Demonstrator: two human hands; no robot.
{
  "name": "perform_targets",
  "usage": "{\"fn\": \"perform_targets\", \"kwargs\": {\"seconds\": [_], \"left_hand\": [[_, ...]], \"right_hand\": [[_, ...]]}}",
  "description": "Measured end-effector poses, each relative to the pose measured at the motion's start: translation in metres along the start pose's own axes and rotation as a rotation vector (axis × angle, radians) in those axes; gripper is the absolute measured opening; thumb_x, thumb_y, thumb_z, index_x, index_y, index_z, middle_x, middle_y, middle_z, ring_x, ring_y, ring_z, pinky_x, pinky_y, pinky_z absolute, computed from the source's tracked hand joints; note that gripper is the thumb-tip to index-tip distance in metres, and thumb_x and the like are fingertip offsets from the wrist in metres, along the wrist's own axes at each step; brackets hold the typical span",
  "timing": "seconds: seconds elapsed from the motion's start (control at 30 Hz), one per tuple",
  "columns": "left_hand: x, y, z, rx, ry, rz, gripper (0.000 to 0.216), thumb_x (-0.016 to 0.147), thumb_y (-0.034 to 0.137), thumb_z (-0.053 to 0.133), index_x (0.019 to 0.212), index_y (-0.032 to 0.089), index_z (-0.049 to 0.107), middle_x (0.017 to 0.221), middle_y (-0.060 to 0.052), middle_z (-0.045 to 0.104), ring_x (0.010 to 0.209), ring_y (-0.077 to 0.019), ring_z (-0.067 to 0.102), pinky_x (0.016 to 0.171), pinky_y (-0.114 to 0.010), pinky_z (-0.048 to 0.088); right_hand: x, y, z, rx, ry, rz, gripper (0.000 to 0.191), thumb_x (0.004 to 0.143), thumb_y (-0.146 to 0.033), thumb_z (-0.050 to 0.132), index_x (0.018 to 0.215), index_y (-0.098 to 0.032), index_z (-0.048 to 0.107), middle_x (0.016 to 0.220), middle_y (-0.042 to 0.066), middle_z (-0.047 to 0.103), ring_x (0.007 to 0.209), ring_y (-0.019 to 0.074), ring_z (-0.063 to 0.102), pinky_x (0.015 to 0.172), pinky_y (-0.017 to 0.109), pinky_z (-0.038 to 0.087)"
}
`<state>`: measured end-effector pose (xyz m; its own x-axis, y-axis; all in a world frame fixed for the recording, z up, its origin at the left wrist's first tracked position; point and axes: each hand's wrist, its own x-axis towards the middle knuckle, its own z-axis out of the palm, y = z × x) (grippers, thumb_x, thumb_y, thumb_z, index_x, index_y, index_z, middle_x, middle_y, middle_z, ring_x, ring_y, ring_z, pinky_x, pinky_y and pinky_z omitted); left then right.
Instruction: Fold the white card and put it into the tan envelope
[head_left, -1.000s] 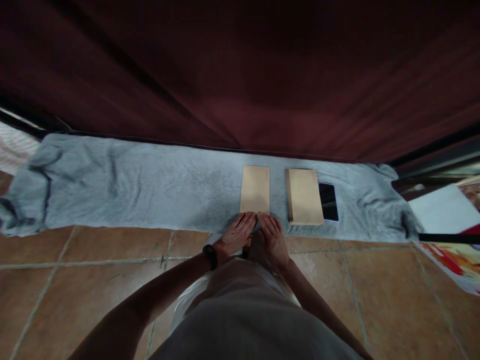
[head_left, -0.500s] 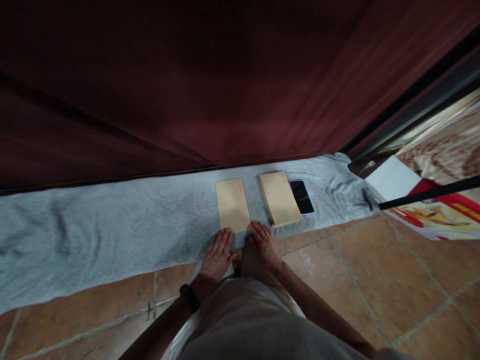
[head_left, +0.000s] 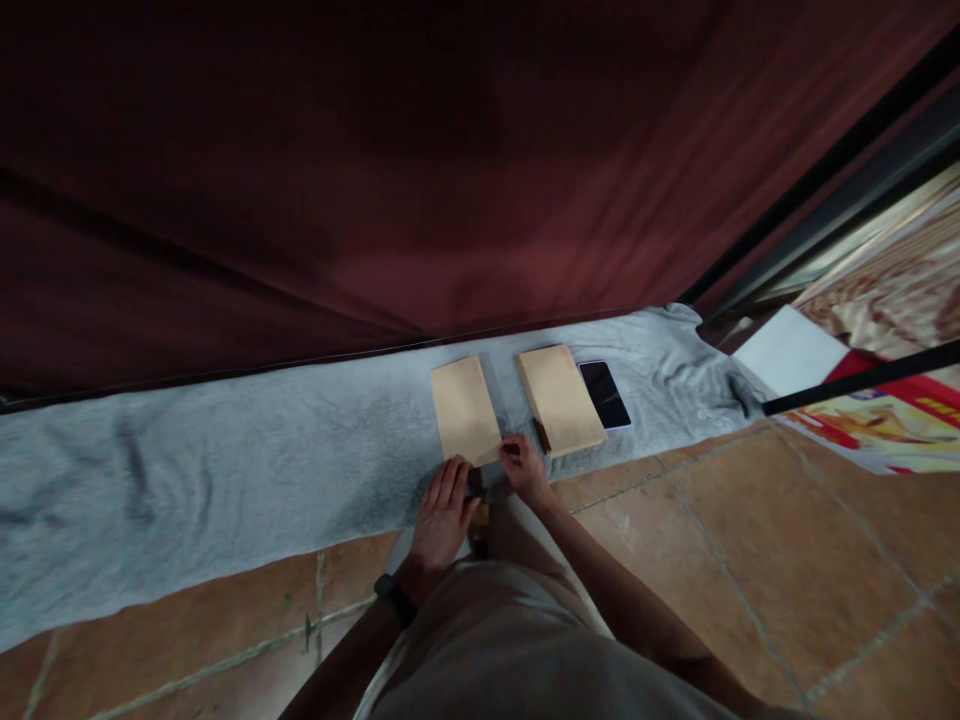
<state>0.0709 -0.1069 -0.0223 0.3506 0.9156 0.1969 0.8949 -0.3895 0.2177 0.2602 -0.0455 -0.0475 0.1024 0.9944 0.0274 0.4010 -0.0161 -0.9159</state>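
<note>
A tan paper envelope (head_left: 465,408) with small red print at its far right corner lies on the grey cloth (head_left: 300,440) in front of me. My left hand (head_left: 442,515) is laid flat, fingers stretched out, with the fingertips at the envelope's near left corner. My right hand (head_left: 526,472) has its fingers curled in a pinch on the near right corner of the same envelope. To the right of it is a stack of similar envelopes (head_left: 566,400), apart from both hands.
A dark-screened phone (head_left: 604,394) lies against the right side of the stack. Dark red fabric (head_left: 450,220) hangs behind the cloth. At the right are a black metal bar (head_left: 862,378) and a red and yellow printed box (head_left: 877,425). Tiled floor (head_left: 720,530) runs along the near side.
My right hand has gone from lying flat with fingers stretched out to pinching the envelope's near right corner. My left hand stays at the near left corner.
</note>
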Motion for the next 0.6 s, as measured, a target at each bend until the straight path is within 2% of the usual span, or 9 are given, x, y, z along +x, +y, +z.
{"fn": "perform_targets", "kwargs": {"seconds": [0.13, 0.27, 0.37, 0.43, 0.53, 0.6], "left_hand": [[0.003, 0.003, -0.004, -0.009, 0.005, -0.013, 0.058, 0.103, 0.034, 0.043, 0.157, 0.015, 0.036, 0.156, -0.017, 0.049, 0.143, -0.0299, 0.046, 0.113, -0.047, 0.044], [0.011, 0.007, -0.008, -0.134, 0.019, -0.079, 0.058, 0.100, 0.024, 0.045, 0.156, 0.017, 0.037, 0.157, -0.016, 0.047, 0.141, -0.0302, 0.049, 0.111, -0.049, 0.045], [0.029, 0.014, -0.018, -0.386, 0.085, -0.225, 0.058, 0.096, 0.021, 0.049, 0.154, 0.018, 0.042, 0.155, -0.015, 0.048, 0.144, -0.0297, 0.044, 0.117, -0.049, 0.041], [0.046, 0.021, -0.031, -0.685, 0.150, -0.367, 0.053, 0.096, 0.028, 0.053, 0.148, 0.019, 0.049, 0.154, -0.014, 0.049, 0.144, -0.0284, 0.045, 0.117, -0.047, 0.041], [0.071, 0.034, -0.051, -1.313, 0.219, -0.605, 0.047, 0.096, 0.046, 0.056, 0.137, 0.022, 0.060, 0.143, -0.012, 0.060, 0.127, -0.0252, 0.061, 0.102, -0.039, 0.053], [0.082, 0.039, -0.059, -1.642, 0.225, -0.735, 0.045, 0.091, 0.055, 0.062, 0.119, 0.021, 0.068, 0.126, -0.010, 0.070, 0.113, -0.0240, 0.068, 0.090, -0.035, 0.057]], "right_hand": [[0.001, -0.006, 0.011, 0.212, -0.016, 0.146, 0.027, 0.095, -0.045, 0.049, 0.107, -0.022, 0.057, 0.071, -0.002, 0.068, 0.057, 0.0184, 0.068, 0.053, 0.032, 0.061], [0.004, -0.029, 0.006, 0.299, 0.025, 0.157, 0.030, 0.093, -0.044, 0.052, 0.114, -0.024, 0.059, 0.076, -0.001, 0.072, 0.062, 0.0190, 0.071, 0.059, 0.033, 0.064], [0.005, -0.058, -0.011, 0.123, 0.052, 0.000, 0.024, 0.095, -0.038, 0.053, 0.108, -0.022, 0.066, 0.090, 0.004, 0.077, 0.076, 0.0199, 0.074, 0.069, 0.031, 0.064], [0.006, -0.078, -0.023, -0.068, 0.071, -0.161, 0.025, 0.098, -0.033, 0.051, 0.112, -0.023, 0.069, 0.099, 0.005, 0.078, 0.083, 0.0193, 0.075, 0.076, 0.030, 0.063], [0.004, -0.101, -0.032, -0.272, 0.060, -0.479, 0.028, 0.101, -0.025, 0.048, 0.118, -0.021, 0.070, 0.110, 0.007, 0.078, 0.097, 0.0189, 0.074, 0.090, 0.030, 0.060], [0.001, -0.109, -0.031, -0.367, 0.009, -0.626, 0.031, 0.101, -0.020, 0.048, 0.124, -0.020, 0.069, 0.118, 0.008, 0.076, 0.106, 0.0192, 0.072, 0.097, 0.031, 0.057]]}}
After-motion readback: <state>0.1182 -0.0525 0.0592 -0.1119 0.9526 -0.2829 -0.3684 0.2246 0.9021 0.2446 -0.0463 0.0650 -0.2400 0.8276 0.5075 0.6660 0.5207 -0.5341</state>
